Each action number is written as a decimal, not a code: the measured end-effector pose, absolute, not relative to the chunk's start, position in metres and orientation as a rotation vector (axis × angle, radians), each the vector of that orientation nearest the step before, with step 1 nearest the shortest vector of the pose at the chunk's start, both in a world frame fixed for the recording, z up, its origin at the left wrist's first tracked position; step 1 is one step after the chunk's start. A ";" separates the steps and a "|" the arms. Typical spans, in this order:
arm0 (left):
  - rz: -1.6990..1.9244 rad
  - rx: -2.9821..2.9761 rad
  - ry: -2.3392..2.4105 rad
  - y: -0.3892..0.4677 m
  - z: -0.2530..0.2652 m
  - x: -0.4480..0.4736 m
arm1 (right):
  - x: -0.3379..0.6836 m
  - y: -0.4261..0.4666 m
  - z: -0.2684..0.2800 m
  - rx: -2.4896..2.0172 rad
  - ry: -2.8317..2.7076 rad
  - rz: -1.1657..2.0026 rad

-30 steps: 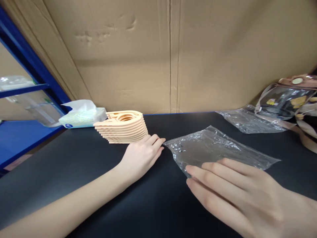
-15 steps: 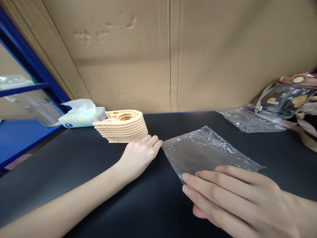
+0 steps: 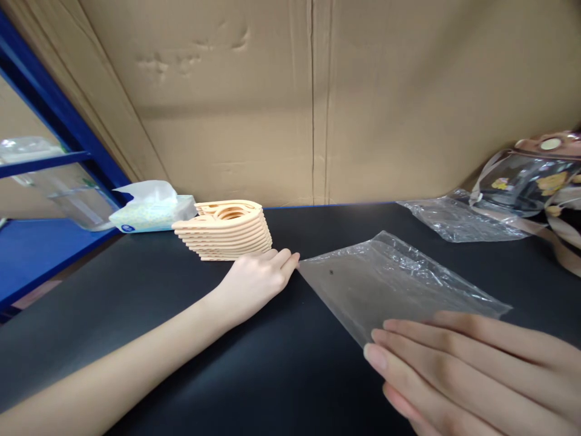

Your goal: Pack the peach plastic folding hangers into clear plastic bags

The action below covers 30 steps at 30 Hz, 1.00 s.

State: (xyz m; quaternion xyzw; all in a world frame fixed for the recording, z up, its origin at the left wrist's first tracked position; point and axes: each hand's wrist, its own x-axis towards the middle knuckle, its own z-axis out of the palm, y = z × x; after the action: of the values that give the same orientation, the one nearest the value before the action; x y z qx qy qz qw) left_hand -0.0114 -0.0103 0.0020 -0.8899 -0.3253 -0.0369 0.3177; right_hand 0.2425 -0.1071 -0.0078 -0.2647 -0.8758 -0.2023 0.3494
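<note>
A clear plastic bag [image 3: 363,290] lies on the black tabletop between my hands. Its left corner is pinched in the closed fingers of my left hand [image 3: 258,275]. My right hand [image 3: 481,369] rests over the near right part of the bag, fingers stretched out and side by side, thumb below them; the bag's near edge is hidden under that hand. Just behind my left hand stands a neat stack of peach-coloured flat pieces [image 3: 227,233] with a round opening on top.
A tissue pack [image 3: 149,209] sits at the back left, beside a blue metal frame [image 3: 97,166]. Another clear bag [image 3: 463,218] lies at the back right, next to a transparent bottle with a strap [image 3: 521,181]. A cardboard wall [image 3: 236,121] closes off the back.
My right hand has slid right and toward me across the bag. The bag now looks flatter and reaches further right. My left hand keeps its pinch at the corner.
</note>
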 end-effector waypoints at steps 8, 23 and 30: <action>-0.309 -2.389 -0.780 -0.012 0.001 -0.007 | 0.244 -0.101 0.015 -0.600 -2.401 -0.722; -0.586 -2.461 -0.222 -0.040 0.005 0.004 | 0.233 -0.093 0.002 -0.284 -2.379 -0.951; -0.551 -2.444 -0.223 -0.037 0.004 0.002 | 0.233 -0.089 0.003 -0.271 -2.379 -0.854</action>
State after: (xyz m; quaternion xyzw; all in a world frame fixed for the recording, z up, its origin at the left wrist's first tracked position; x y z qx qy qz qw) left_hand 0.0016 -0.0375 0.0044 -0.9244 -0.0845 -0.2082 0.3082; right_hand 0.2326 -0.0888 0.0029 -0.1018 -0.8940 -0.3211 0.2954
